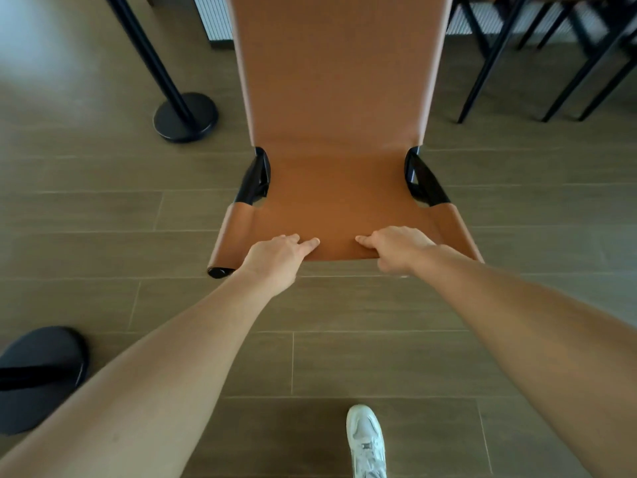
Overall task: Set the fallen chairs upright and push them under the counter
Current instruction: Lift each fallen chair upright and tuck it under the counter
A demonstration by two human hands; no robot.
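A grey-brown wood-plank floor (379,357) fills the view, seen from above. At centre stands a tan leather sling chair (337,115) on a black frame, its far end reaching toward a pale ribbed panel (213,15) at the far edge. Two bare arms stretch forward to the leather's near edge: the left hand (275,258) and right hand (396,250) both grip it, thumbs lying on top and pointing toward each other. Black legs of other chairs (489,60) stand at far right. A black post with a round base (186,117) stands far left; another round base (41,374) sits near left. A white shoe (366,439) is at the near edge.
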